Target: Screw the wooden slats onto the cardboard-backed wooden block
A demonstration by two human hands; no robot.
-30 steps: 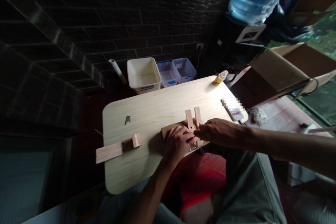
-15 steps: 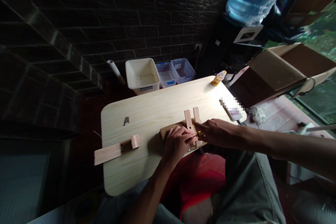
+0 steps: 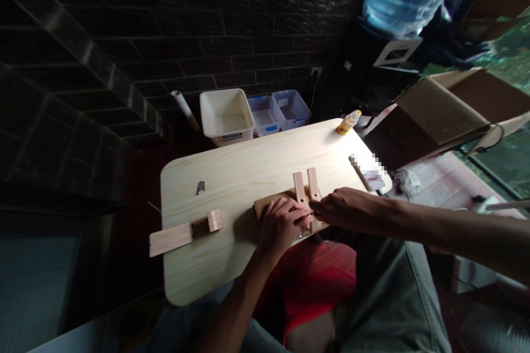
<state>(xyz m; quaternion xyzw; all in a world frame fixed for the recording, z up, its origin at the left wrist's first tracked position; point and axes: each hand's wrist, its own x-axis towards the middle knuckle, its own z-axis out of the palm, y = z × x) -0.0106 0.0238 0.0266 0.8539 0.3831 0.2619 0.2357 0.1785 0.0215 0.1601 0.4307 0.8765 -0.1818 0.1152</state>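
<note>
My right hand (image 3: 336,205) is closed around a small screwdriver (image 3: 317,213) with a yellow-and-black handle, mostly covered by the fingers. Its tip meets the fingertips of my left hand (image 3: 285,219), which are pressed together; whatever they pinch is hidden. That left hand also rests on a wooden block (image 3: 261,205) near the table's front edge. Across the block lie two light wooden strips, the left strip (image 3: 298,183) and the right strip (image 3: 312,179), each with a dark hole. A small clear item (image 3: 304,233) shows below my left fingers, too small to name.
Several dark screws (image 3: 201,187) lie on the pale table (image 3: 232,171). A wooden board (image 3: 171,240) with a short block (image 3: 214,220) overhangs the left edge. A small yellow-capped bottle (image 3: 349,122) and a phone-like slab (image 3: 366,172) are at the right. Plastic bins (image 3: 227,113) stand beyond.
My right hand has turned slightly around the screwdriver, and less of the yellow handle shows. The left hand holds its place. The whole view has shifted a little.
</note>
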